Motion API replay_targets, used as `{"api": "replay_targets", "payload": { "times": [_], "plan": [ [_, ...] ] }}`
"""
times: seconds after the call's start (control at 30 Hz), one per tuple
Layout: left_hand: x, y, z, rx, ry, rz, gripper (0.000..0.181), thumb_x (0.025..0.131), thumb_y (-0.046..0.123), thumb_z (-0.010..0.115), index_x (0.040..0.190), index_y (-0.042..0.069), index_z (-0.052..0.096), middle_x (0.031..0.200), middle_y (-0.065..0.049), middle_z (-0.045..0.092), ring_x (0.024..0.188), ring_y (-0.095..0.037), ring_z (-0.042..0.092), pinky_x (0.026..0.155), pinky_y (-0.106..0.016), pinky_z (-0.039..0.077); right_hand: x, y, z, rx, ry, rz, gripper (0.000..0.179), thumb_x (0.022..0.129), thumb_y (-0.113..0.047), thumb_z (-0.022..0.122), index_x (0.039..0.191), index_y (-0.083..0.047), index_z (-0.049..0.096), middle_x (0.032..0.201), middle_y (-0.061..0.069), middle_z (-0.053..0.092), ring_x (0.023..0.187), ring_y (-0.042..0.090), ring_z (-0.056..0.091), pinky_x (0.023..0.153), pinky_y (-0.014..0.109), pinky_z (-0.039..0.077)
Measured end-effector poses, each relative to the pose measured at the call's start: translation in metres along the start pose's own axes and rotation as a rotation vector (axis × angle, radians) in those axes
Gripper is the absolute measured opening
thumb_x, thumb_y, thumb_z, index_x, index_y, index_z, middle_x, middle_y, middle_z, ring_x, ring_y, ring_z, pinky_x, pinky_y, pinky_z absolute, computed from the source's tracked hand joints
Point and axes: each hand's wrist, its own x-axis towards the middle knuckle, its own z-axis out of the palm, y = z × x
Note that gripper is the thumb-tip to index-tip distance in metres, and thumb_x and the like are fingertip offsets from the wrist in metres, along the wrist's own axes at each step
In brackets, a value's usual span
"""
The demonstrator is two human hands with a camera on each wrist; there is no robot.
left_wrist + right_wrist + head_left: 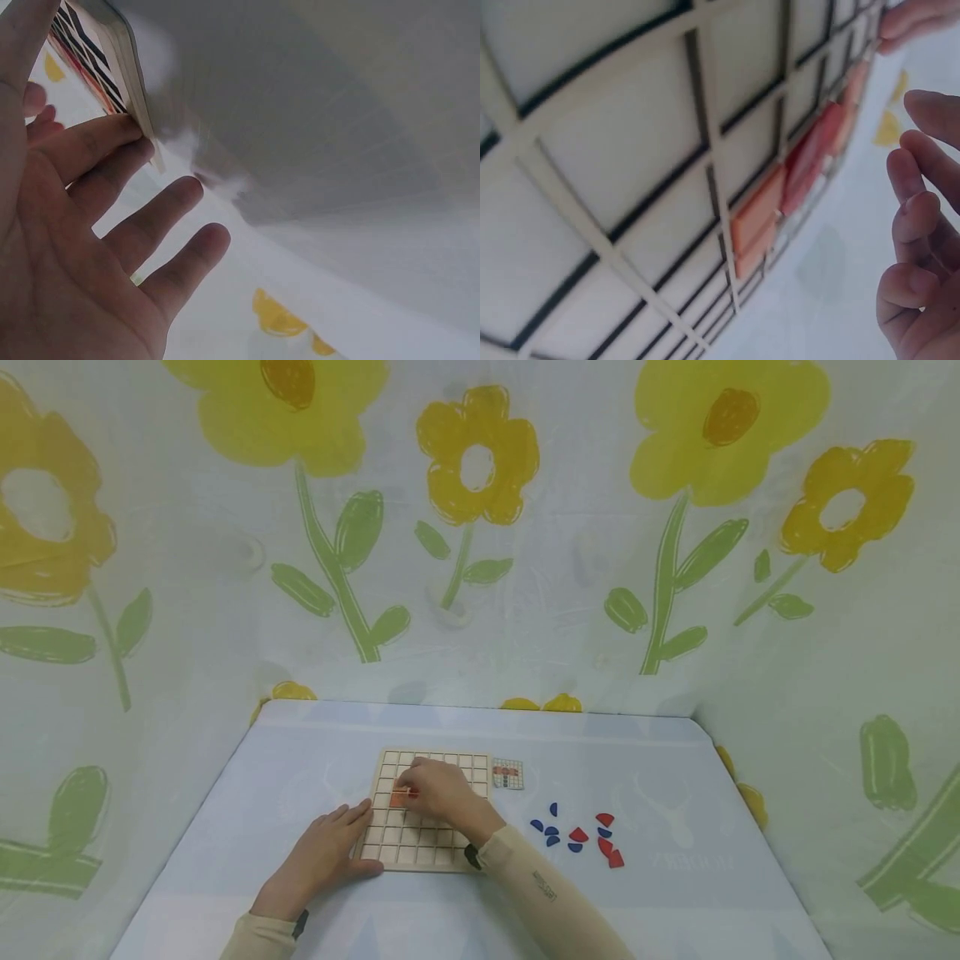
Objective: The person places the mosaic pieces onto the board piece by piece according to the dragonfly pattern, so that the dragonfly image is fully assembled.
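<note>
A pale wooden grid board [408, 835] lies on the table with orange pieces [399, 797] and a red piece [810, 161] set in its cells. My left hand [330, 847] rests along the board's left side, fingers extended; in the left wrist view, fingertips of the left hand [97, 217] touch the board's edge [135, 82]. Over the board's middle is my right hand [442, 793], fingertips beside the orange and red pieces. In the right wrist view, the right hand [930, 225] has loosely bent fingers, with no piece visible between them.
A small card [507, 773] printed with a grid pattern lies against the board's right side. Right of the board are scattered several blue half-round pieces [552, 841] and red fan-shaped pieces [605, 819]. Flowered cloth walls [525, 610] enclose the table [660, 877].
</note>
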Motion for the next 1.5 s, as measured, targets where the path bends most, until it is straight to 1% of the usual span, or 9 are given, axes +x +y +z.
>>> {"api": "replay_targets", "payload": {
  "times": [0.1, 0.3, 0.43, 0.67, 0.73, 1.0, 1.1, 1.3, 1.5],
  "plan": [
    [0.000, 0.000, 0.000, 0.000, -0.005, -0.003, 0.092, 0.076, 0.053, 0.083, 0.143, -0.004, 0.054, 0.152, -0.018, 0.048, 0.135, -0.050, 0.045, 0.108, -0.065, 0.039, -0.009, 0.003, -0.008, 0.028, 0.048, 0.002, 0.025, 0.093, -0.033, 0.074, 0.117, -0.025, 0.077, 0.107, -0.011, 0.069, 0.085, 0.000, 0.059, 0.068, 0.017, 0.052],
    [0.001, 0.000, 0.000, -0.002, -0.006, -0.010, 0.092, 0.076, 0.052, 0.085, 0.143, -0.003, 0.054, 0.152, -0.018, 0.048, 0.135, -0.049, 0.046, 0.108, -0.065, 0.040, -0.032, 0.012, -0.022, 0.089, 0.160, 0.032, 0.025, 0.093, -0.035, 0.074, 0.115, -0.025, 0.078, 0.111, -0.009, 0.068, 0.093, 0.009, 0.065, 0.073, 0.020, 0.055],
    [0.002, 0.001, 0.001, 0.003, -0.009, -0.015, 0.094, 0.075, 0.053, 0.085, 0.143, -0.004, 0.054, 0.152, -0.018, 0.049, 0.135, -0.049, 0.046, 0.108, -0.064, 0.040, -0.049, 0.023, -0.026, 0.108, 0.227, 0.033, 0.026, 0.093, -0.033, 0.074, 0.117, -0.024, 0.077, 0.110, -0.008, 0.068, 0.087, 0.010, 0.066, 0.062, 0.015, 0.051],
    [0.005, 0.000, 0.003, 0.006, -0.025, -0.030, 0.098, 0.073, 0.059, 0.083, 0.143, -0.003, 0.054, 0.152, -0.018, 0.048, 0.136, -0.048, 0.045, 0.109, -0.063, 0.040, -0.083, 0.042, -0.038, 0.105, 0.325, 0.091, 0.028, 0.092, -0.032, 0.077, 0.118, -0.023, 0.075, 0.109, -0.007, 0.067, 0.078, 0.008, 0.059, 0.063, 0.018, 0.052],
    [0.004, 0.000, 0.003, 0.006, -0.025, -0.032, 0.098, 0.073, 0.059, 0.083, 0.143, -0.003, 0.054, 0.152, -0.018, 0.048, 0.136, -0.048, 0.045, 0.109, -0.063, 0.040, -0.092, 0.048, -0.041, 0.099, 0.355, 0.115, 0.027, 0.091, -0.032, 0.078, 0.117, -0.024, 0.075, 0.107, -0.009, 0.067, 0.073, 0.005, 0.052, 0.059, 0.017, 0.048],
    [0.003, 0.003, 0.000, -0.006, -0.022, -0.030, 0.096, 0.074, 0.055, 0.084, 0.143, -0.004, 0.053, 0.152, -0.019, 0.048, 0.136, -0.049, 0.045, 0.109, -0.064, 0.039, -0.127, 0.081, -0.047, 0.069, 0.458, 0.177, 0.027, 0.086, -0.026, 0.083, 0.112, -0.023, 0.077, 0.099, -0.010, 0.069, 0.070, 0.006, 0.050, 0.052, 0.016, 0.042],
    [0.002, 0.004, -0.001, -0.013, -0.019, -0.028, 0.095, 0.075, 0.053, 0.084, 0.143, -0.004, 0.053, 0.152, -0.019, 0.048, 0.136, -0.049, 0.044, 0.110, -0.064, 0.039, -0.142, 0.096, -0.048, 0.068, 0.454, 0.204, 0.028, 0.086, -0.024, 0.083, 0.112, -0.021, 0.077, 0.099, -0.010, 0.069, 0.069, 0.008, 0.052, 0.051, 0.018, 0.041],
    [0.003, 0.004, 0.000, -0.009, -0.023, -0.023, 0.095, 0.075, 0.055, 0.084, 0.144, -0.004, 0.053, 0.152, -0.019, 0.048, 0.136, -0.049, 0.044, 0.110, -0.063, 0.039, -0.177, 0.131, -0.045, 0.074, 0.403, 0.292, 0.035, 0.084, -0.017, 0.085, 0.117, -0.021, 0.075, 0.108, -0.012, 0.069, 0.076, 0.009, 0.056, 0.058, 0.019, 0.047],
    [0.003, 0.003, 0.000, -0.007, -0.029, -0.029, 0.096, 0.075, 0.055, 0.084, 0.143, -0.004, 0.053, 0.152, -0.019, 0.048, 0.136, -0.049, 0.044, 0.110, -0.064, 0.039, -0.208, 0.158, -0.045, 0.073, 0.353, 0.379, 0.038, 0.084, -0.014, 0.084, 0.121, -0.020, 0.074, 0.112, -0.005, 0.069, 0.082, 0.012, 0.057, 0.062, 0.021, 0.052]
  ]
}}
